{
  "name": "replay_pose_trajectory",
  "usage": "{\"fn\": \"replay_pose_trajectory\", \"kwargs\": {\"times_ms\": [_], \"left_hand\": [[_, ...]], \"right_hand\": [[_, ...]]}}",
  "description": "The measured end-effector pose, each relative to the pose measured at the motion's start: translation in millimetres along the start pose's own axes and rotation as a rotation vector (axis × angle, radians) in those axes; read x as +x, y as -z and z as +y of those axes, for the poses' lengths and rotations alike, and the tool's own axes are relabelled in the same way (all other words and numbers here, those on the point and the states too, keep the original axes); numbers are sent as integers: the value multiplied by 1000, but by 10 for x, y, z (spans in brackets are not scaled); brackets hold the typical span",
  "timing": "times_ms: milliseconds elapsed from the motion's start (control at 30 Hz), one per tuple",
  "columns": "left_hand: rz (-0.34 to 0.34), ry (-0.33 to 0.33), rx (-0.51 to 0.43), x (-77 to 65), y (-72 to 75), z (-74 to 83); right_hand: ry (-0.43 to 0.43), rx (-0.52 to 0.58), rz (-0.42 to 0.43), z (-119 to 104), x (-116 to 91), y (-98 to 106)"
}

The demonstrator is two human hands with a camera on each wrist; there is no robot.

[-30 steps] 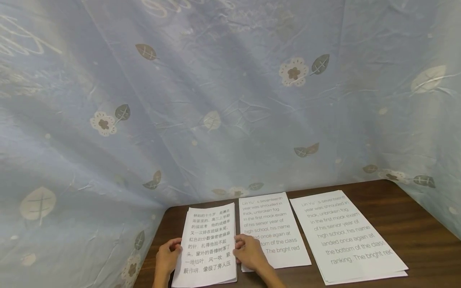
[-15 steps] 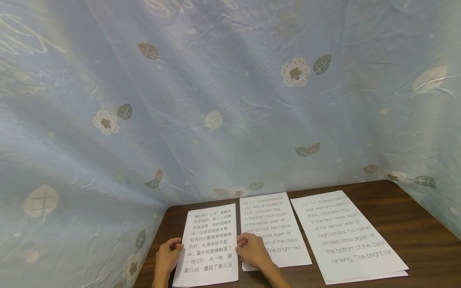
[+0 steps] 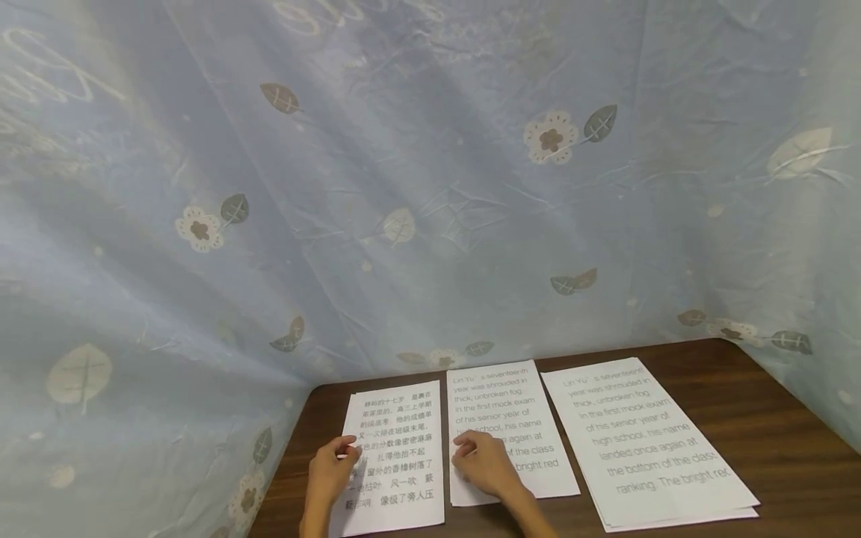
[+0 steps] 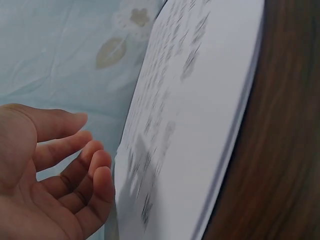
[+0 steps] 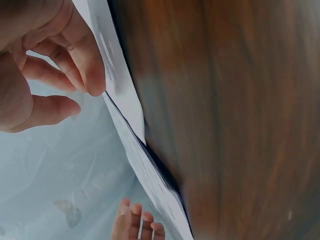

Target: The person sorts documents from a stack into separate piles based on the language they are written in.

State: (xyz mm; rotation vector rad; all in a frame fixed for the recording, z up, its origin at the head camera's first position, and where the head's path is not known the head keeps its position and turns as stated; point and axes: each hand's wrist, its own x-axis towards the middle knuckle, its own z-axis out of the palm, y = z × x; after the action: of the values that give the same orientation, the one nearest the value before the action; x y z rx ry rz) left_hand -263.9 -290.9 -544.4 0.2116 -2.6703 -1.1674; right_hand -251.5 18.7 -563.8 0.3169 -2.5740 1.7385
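Note:
A stack of white sheets printed with Chinese characters point(image 3: 397, 467) lies at the left of the table. My left hand point(image 3: 331, 472) hovers over its left edge; in the left wrist view the fingers point(image 4: 82, 187) are loosely bent with nothing between them. Over the left part of the middle stack of English-printed sheets point(image 3: 507, 403) is my right hand point(image 3: 487, 465). Its thumb and fingers stand apart around bare air in the right wrist view, where the left hand point(image 5: 135, 222) also shows at the bottom. Part of the middle stack's text is hidden behind the right hand.
A third stack of sheets with English print point(image 3: 646, 441) lies at the right, its lower sheets showing slightly askew at the front. All three rest on a dark wooden table point(image 3: 726, 381). A pale blue curtain with leaves and flowers point(image 3: 430, 187) hangs behind and to the left.
Both hands have come off the left stack's side edges and moved slightly right, the left one now over the sheets. Earlier, the top sheets shifted a little and the stack's edges became more even.

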Motion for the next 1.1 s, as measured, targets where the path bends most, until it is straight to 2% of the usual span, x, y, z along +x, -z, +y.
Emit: {"fn": "replay_pose_trajectory", "kwargs": {"times_ms": [133,333,600,1100], "left_hand": [[-33,-29,-27,-23,-174,116],[-88,-36,-62,-84,-373,278],[-82,-42,-65,-92,-531,384],[-140,-45,-139,-134,-834,647]], "right_hand": [[-20,-27,31,46,-20,179],[-77,-97,108,155,-55,481],[-151,-160,171,289,-116,815],[-163,-245,214,434,-219,1290]]}}
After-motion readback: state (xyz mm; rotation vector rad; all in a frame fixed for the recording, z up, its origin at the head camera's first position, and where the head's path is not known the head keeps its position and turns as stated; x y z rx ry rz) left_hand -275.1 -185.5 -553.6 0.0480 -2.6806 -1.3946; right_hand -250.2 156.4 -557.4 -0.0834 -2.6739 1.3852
